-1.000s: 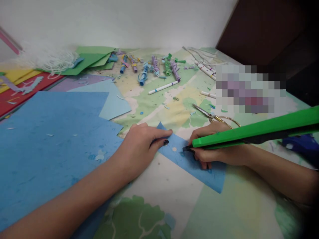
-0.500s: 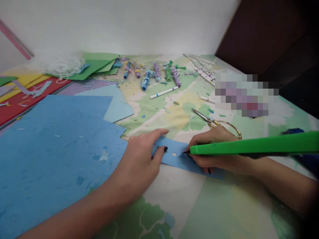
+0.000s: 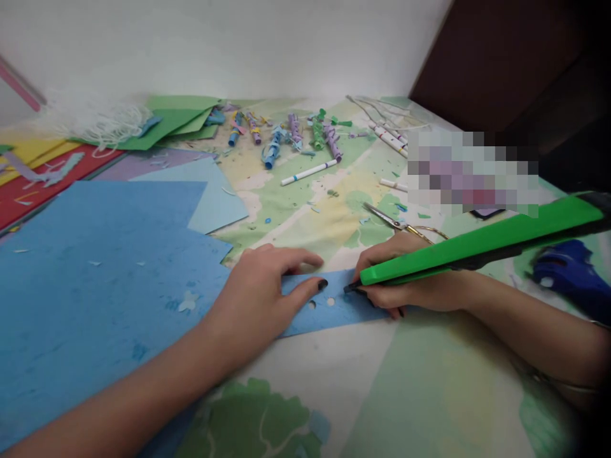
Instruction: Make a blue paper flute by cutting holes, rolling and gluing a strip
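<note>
At far left, one flat yellow paper sheet (image 3: 45, 148) and one red sheet (image 3: 28, 207), strewn with paper scraps; beside them, a loose tangle of white string (image 3: 98, 121). Next, one large blue paper sheet (image 3: 119, 254), its right edge cut in steps, with the left forearm across it; behind, several overlapping green paper sheets (image 3: 179, 113) and one pale-blue sheet (image 3: 220, 197). Then a row of rolled, trimmed paper tubes (image 3: 271, 156) in blue, purple and green. In front, one left hand (image 3: 270, 289), resting on the left end of a narrow blue paper strip (image 3: 344, 312), thumb and forefinger parted. The strip lies flat on the patterned cloth between both hands, with two small round holes near the thumb. Behind it, one white marker with a blue band (image 3: 309, 173). Further right, gold-handled metal scissors (image 3: 394, 221), partly hidden by one right hand (image 3: 427, 294), whose fingers pinch a long green tool (image 3: 477, 246); its dark tip is at the strip, contact uncertain. At far right, one dark-blue object (image 3: 568, 277), identity unclear.
</note>
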Available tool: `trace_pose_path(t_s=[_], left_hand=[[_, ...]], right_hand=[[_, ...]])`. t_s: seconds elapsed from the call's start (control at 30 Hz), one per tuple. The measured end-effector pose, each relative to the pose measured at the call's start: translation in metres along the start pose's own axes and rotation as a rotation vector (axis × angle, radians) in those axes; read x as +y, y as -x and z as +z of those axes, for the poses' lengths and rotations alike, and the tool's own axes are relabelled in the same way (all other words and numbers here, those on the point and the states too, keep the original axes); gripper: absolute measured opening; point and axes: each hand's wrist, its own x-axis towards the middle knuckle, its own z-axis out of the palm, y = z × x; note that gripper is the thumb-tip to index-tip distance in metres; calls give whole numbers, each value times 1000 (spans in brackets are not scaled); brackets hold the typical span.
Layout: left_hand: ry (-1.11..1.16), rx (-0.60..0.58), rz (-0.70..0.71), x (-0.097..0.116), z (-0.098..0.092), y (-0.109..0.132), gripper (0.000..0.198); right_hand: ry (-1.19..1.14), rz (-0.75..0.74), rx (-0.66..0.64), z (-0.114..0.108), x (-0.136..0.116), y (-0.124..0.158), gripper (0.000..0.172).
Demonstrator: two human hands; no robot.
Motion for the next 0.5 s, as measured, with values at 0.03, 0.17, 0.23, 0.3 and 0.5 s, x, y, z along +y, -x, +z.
trace_pose_path(t_s=[0.03,0.17,0.23,0.3,0.5], left_hand=[[-6,-16,44,-1,2,-1,22],[-51,-47,119,-1,7,0,22],[-70,-40,119,0,7,1,23],[-72,-37,116,0,6,1,24],[-66,-35,113,0,6,2,25]], right_hand=[[8,10,1,0,-2,0,13],[37,17,1,-1,-5,2,13],[57,9,13,0,-5,2,12],[68,3,21,1,-4,2,12],[74,-9,46,1,-3,3,12]])
